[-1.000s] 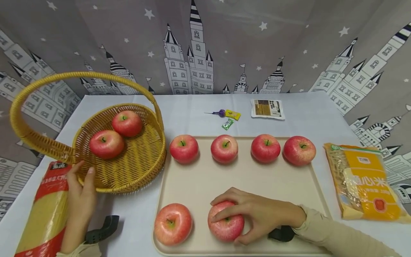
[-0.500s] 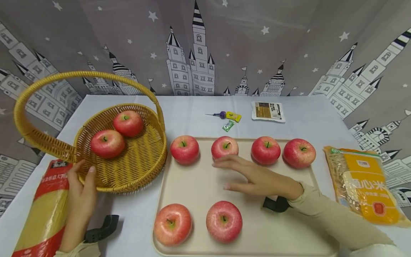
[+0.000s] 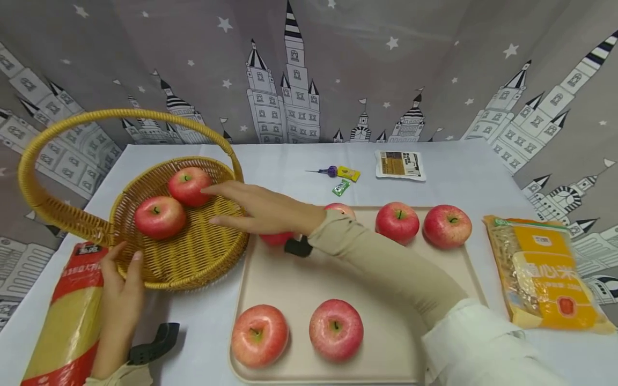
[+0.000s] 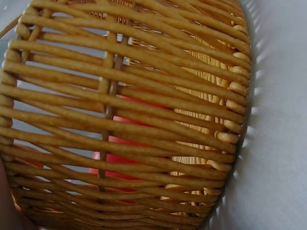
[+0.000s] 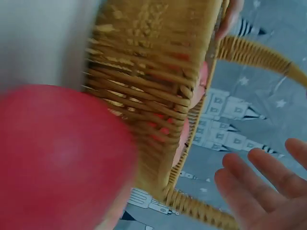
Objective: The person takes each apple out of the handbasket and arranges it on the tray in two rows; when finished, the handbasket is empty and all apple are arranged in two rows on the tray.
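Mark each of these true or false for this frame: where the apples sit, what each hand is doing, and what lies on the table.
1. Two apples lie in the basket. True.
2. The right hand grips an apple. False: it reaches over the basket with straight fingers, holding nothing.
3. The left hand rests at the basket's near rim. True.
4. The tray holds only two apples. False: two sit in front, two at the back right, and more are partly hidden under the right arm.
5. An orange packet lies right of the tray. True.
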`<action>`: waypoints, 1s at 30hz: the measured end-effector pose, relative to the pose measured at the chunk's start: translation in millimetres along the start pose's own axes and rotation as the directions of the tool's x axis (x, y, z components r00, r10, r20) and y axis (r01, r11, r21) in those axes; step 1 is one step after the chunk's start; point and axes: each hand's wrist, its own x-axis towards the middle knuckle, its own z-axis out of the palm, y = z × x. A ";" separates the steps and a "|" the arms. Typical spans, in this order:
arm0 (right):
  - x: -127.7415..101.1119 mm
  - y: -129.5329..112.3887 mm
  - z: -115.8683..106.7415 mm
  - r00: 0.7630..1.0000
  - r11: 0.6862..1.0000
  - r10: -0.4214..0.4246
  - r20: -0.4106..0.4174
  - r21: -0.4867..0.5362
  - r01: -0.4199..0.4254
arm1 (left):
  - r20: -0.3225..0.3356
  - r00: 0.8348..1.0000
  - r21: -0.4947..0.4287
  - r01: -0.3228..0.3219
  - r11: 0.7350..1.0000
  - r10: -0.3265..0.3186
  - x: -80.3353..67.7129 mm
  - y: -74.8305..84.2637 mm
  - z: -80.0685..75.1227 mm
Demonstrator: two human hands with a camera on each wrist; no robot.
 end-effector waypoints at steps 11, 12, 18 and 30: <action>99.6 -13.5 31.4 0.955 0.928 0.295 -0.038 0.251 -0.277 | -0.003 1.000 0.007 -0.012 1.000 0.012 -1.1 0.1 -1.3; 103.7 -13.7 37.2 0.947 0.910 0.319 -0.043 0.294 -0.294 | -0.002 1.000 0.004 -0.012 1.000 0.012 -1.7 -0.2 -1.1; 113.0 -13.7 74.6 0.926 0.817 0.375 0.028 0.461 -0.345 | -0.019 1.000 0.000 0.012 1.000 -0.012 -7.7 -4.5 0.3; 105.3 -9.3 78.0 0.922 0.861 0.025 0.386 0.460 -0.216 | -0.027 0.999 -0.011 -0.040 0.999 0.040 -2.7 -2.0 3.1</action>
